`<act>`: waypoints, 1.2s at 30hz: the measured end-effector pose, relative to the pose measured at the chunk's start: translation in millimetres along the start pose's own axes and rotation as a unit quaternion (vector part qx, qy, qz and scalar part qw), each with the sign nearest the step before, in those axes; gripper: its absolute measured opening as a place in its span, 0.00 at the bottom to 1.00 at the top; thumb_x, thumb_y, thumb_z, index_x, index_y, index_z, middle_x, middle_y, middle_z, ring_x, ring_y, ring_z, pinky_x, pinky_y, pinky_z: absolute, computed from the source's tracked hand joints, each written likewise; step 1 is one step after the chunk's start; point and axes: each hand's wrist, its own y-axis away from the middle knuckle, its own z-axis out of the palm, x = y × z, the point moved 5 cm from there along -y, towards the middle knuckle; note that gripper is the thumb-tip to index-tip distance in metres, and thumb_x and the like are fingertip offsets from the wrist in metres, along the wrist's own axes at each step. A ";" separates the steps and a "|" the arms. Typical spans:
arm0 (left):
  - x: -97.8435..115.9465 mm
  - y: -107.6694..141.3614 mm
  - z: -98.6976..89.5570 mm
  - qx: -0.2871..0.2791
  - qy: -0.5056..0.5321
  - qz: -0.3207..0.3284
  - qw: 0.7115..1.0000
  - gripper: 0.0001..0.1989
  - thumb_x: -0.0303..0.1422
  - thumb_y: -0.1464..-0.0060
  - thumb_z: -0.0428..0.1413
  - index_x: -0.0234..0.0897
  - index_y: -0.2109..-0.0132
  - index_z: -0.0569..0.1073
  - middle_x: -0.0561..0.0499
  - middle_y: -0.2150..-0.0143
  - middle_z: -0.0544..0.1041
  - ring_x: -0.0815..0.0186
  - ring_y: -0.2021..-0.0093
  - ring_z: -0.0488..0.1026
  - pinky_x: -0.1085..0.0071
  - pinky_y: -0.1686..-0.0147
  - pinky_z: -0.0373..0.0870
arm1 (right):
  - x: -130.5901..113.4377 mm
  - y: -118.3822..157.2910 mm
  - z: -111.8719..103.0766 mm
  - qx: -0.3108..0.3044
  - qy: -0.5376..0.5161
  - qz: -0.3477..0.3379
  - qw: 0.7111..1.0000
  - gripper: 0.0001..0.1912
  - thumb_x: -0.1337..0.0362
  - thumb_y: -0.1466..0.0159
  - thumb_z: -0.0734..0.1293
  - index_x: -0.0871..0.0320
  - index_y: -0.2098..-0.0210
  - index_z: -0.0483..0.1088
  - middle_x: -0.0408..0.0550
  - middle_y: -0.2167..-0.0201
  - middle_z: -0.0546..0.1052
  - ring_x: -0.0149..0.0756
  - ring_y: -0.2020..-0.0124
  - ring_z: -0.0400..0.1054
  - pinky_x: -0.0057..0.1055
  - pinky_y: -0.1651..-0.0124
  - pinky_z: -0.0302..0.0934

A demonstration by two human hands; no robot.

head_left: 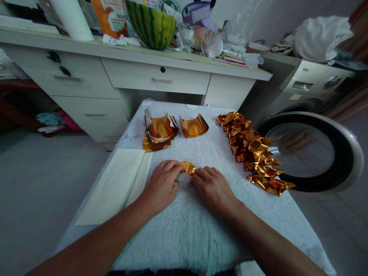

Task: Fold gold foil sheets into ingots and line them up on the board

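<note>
Between my two hands is a small piece of gold foil paper (pixel 188 167), partly covered by my fingers. My left hand (pixel 163 183) closes on its left end, and my right hand (pixel 212 188) grips the right end. Beyond them lies a stack of curled gold foil sheets (pixel 161 128), with one single curled gold sheet (pixel 194 126) to its right. A long row of folded gold foil pieces (pixel 253 151) runs down the right side of the cloth-covered table (pixel 178 237). White paper sheets (pixel 115 184) lie flat left of my left hand.
A white desk with drawers (pixel 155 78) stands behind the table, holding a cut watermelon (pixel 152 25), a paper roll (pixel 71 19) and plastic bags. At right, a washing machine (pixel 310 80) has its round door (pixel 310 151) swung out near the table edge.
</note>
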 end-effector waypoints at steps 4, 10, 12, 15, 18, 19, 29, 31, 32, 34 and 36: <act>-3.1 0.6 -0.6 0.021 0.013 -0.029 0.999 0.23 0.15 0.61 0.47 0.39 0.57 0.65 0.47 0.56 0.72 0.58 0.50 0.68 0.57 0.48 0.68 | 7.0 2.1 -3.7 0.024 -0.013 0.010 1.000 0.07 0.70 0.32 0.61 0.58 0.65 0.71 0.47 0.67 0.74 0.37 0.66 0.64 0.34 0.61 0.56; -1.2 -0.5 -1.3 0.034 -0.003 -0.005 0.999 0.13 0.20 0.49 0.53 0.40 0.59 0.65 0.49 0.58 0.74 0.57 0.54 0.70 0.57 0.52 0.70 | 14.3 2.5 -8.1 0.053 -0.037 0.027 0.998 0.08 0.70 0.32 0.62 0.58 0.66 0.71 0.47 0.67 0.74 0.36 0.65 0.64 0.33 0.60 0.56; 1.0 -1.3 -1.8 0.032 -0.021 0.014 0.999 0.10 0.20 0.46 0.53 0.40 0.61 0.67 0.49 0.59 0.75 0.58 0.55 0.71 0.58 0.53 0.71 | 14.5 1.6 -7.1 0.051 -0.042 0.031 0.997 0.07 0.70 0.33 0.62 0.58 0.66 0.71 0.47 0.67 0.74 0.36 0.65 0.64 0.33 0.60 0.56; 4.2 -1.8 -3.2 0.041 -0.051 0.038 0.997 0.08 0.21 0.44 0.53 0.39 0.63 0.68 0.50 0.60 0.76 0.59 0.56 0.73 0.59 0.54 0.72 | 13.0 -0.5 -4.5 0.044 -0.044 0.038 0.997 0.06 0.72 0.35 0.62 0.58 0.65 0.70 0.48 0.66 0.73 0.37 0.65 0.63 0.33 0.60 0.57; 7.3 -0.6 -2.6 0.051 -0.068 0.058 0.995 0.09 0.21 0.43 0.53 0.39 0.59 0.69 0.49 0.58 0.77 0.59 0.55 0.74 0.58 0.53 0.73 | 12.2 -2.5 -1.9 0.040 -0.046 0.055 0.997 0.05 0.72 0.38 0.64 0.59 0.64 0.70 0.49 0.66 0.72 0.39 0.64 0.62 0.34 0.60 0.57; 7.8 0.1 -2.3 0.057 -0.071 0.061 0.994 0.11 0.20 0.44 0.53 0.39 0.56 0.68 0.48 0.56 0.77 0.59 0.54 0.74 0.58 0.52 0.74 | 12.2 -2.9 -1.1 0.037 -0.049 0.058 0.996 0.05 0.72 0.38 0.64 0.59 0.64 0.70 0.49 0.66 0.72 0.39 0.64 0.62 0.34 0.59 0.58; 1.8 3.3 -10.1 0.103 -0.051 0.016 0.993 0.12 0.18 0.48 0.53 0.39 0.63 0.62 0.46 0.53 0.72 0.58 0.52 0.72 0.60 0.54 0.72 | 16.4 -2.6 -2.0 0.026 -0.084 0.059 0.994 0.06 0.73 0.37 0.62 0.59 0.64 0.70 0.49 0.66 0.72 0.38 0.64 0.62 0.32 0.59 0.58; 3.1 2.3 -10.9 0.094 -0.061 0.023 0.993 0.10 0.18 0.47 0.54 0.38 0.65 0.65 0.47 0.55 0.72 0.58 0.53 0.71 0.59 0.54 0.71 | 16.5 -2.9 -1.9 0.029 -0.087 0.058 0.994 0.06 0.74 0.37 0.63 0.59 0.65 0.69 0.49 0.66 0.71 0.38 0.64 0.62 0.33 0.59 0.58; 4.2 1.8 -11.0 0.090 -0.067 0.029 0.993 0.10 0.18 0.47 0.54 0.38 0.65 0.66 0.48 0.56 0.72 0.58 0.54 0.71 0.59 0.54 0.70 | 16.7 -3.0 -1.6 0.030 -0.088 0.058 0.994 0.06 0.74 0.38 0.63 0.59 0.65 0.69 0.49 0.66 0.71 0.38 0.64 0.62 0.33 0.58 0.58; 6.8 1.2 -10.1 0.076 -0.080 0.042 0.993 0.09 0.19 0.46 0.55 0.38 0.64 0.68 0.49 0.59 0.73 0.59 0.56 0.70 0.60 0.55 0.70 | 17.2 -3.2 -1.1 0.031 -0.093 0.059 0.993 0.06 0.74 0.38 0.62 0.59 0.66 0.69 0.49 0.66 0.71 0.38 0.63 0.62 0.33 0.58 0.58; 8.9 1.0 -7.7 0.057 -0.089 0.055 0.993 0.09 0.19 0.45 0.54 0.38 0.65 0.69 0.50 0.62 0.74 0.59 0.58 0.70 0.61 0.57 0.69 | 17.8 -3.3 -0.7 0.028 -0.100 0.059 0.993 0.08 0.76 0.39 0.62 0.59 0.66 0.69 0.49 0.66 0.71 0.38 0.63 0.62 0.33 0.57 0.58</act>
